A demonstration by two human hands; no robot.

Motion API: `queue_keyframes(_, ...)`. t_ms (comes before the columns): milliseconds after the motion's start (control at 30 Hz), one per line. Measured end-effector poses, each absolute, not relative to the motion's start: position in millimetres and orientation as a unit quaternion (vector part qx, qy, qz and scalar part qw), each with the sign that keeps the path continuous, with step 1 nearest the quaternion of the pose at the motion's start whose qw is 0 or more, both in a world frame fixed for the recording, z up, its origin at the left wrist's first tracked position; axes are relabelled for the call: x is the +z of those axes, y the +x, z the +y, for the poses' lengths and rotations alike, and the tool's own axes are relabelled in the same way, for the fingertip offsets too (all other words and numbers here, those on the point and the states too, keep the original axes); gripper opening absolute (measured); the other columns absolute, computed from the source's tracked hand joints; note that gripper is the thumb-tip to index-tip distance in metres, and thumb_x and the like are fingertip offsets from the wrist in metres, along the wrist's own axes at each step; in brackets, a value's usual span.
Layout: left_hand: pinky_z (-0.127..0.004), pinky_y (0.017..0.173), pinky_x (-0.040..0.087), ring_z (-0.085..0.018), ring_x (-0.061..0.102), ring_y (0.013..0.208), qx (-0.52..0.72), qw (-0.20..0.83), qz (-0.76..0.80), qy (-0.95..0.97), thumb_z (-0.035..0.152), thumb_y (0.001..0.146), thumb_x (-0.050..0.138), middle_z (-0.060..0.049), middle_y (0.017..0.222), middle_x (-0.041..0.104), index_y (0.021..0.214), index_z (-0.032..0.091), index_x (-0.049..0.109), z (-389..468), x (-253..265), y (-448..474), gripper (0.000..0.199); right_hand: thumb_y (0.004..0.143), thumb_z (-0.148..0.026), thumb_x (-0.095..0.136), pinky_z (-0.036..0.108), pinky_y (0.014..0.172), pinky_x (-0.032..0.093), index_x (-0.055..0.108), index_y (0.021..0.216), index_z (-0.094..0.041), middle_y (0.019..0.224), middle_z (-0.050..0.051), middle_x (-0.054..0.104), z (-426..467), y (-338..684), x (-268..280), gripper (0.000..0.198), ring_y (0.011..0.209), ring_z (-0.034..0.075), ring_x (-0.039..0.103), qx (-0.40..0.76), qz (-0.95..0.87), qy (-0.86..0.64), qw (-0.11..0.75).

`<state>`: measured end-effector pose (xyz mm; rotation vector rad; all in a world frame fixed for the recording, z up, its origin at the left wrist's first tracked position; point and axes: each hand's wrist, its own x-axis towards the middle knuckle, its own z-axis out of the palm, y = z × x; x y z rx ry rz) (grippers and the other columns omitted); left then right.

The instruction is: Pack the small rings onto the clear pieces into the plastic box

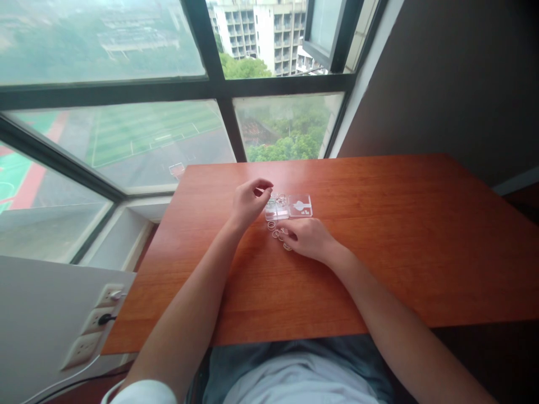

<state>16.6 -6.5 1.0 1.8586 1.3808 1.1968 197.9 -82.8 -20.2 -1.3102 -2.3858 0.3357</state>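
Observation:
A small clear plastic box (277, 213) lies with its lid (300, 206) folded back to the right on the wooden table. Ring-shaped pieces show inside the box's far compartments. Several small pale rings (272, 225) are loose on the tabletop just in front of it. My left hand (251, 203) is over the box's left side, fingers curled with thumb and forefinger close together; whatever they pinch is too small to make out. Among the loose rings, my right hand (310, 237) has its fingertips closed around a ring, partly hidden by the fingers.
The brown table (404, 241) stretches far to the right. Behind it are windows with dark frames (290, 85), one pane tilted outward. Wall sockets (90, 322) with plugs and cables are at the lower left, beside the table's left edge.

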Motion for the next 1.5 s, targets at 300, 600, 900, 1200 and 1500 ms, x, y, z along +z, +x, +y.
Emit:
queue_keyframes(300,-0.021,0.056,0.045,-0.013,0.063,0.064,0.439,0.265,0.510,0.691,0.026,0.079,0.062,-0.004,0.081,0.073,0.088,0.016,0.072,-3.2,-4.2,14.9,0.017,0.089,-0.034,0.057,0.025,0.063,0.037,0.070,0.095,-0.027,0.090,0.000,0.074,-82.7,198.5,-12.3,0.017,0.081,0.017,0.066,0.131,-0.852,-0.492,0.123)
queue_keyframes(600,-0.022,0.057,0.047,-0.013,0.062,0.064,0.446,0.271,0.512,0.682,0.025,0.078,0.062,-0.004,0.082,0.073,0.087,0.016,0.072,-4.8,0.9,15.4,0.016,0.094,-0.032,0.043,0.027,0.067,0.038,0.061,0.121,-0.031,0.103,0.001,0.074,-86.0,187.0,-19.8,0.032,0.089,0.019,0.068,0.110,-0.855,-0.496,0.106)
queue_keyframes(900,-0.023,0.060,0.047,-0.012,0.061,0.064,0.444,0.277,0.506,0.685,0.024,0.078,0.063,-0.004,0.083,0.073,0.086,0.016,0.072,-6.3,1.7,16.7,0.015,0.094,-0.033,0.045,0.027,0.061,0.035,0.065,0.096,-0.024,0.089,0.004,0.074,-84.8,188.6,-16.0,0.023,0.076,0.019,0.067,0.095,-0.844,-0.522,0.082)
queue_keyframes(1200,-0.022,0.056,0.046,-0.013,0.061,0.064,0.435,0.276,0.501,0.695,0.026,0.078,0.062,-0.005,0.083,0.073,0.087,0.016,0.073,-5.0,-0.1,15.6,0.017,0.089,-0.033,0.055,0.024,0.062,0.037,0.071,0.095,-0.027,0.085,0.000,0.074,-77.8,201.5,-21.5,0.017,0.074,0.016,0.065,0.119,-0.829,-0.512,0.190)
queue_keyframes(1500,-0.022,0.058,0.046,-0.012,0.060,0.063,0.436,0.280,0.492,0.699,0.026,0.078,0.063,-0.005,0.081,0.072,0.085,0.015,0.072,-4.7,-1.9,16.7,0.016,0.085,-0.028,0.058,0.021,0.058,0.036,0.071,0.091,-0.020,0.053,-0.006,0.051,-77.9,205.9,-13.2,0.017,0.051,0.009,0.047,0.153,-0.756,-0.506,0.386)
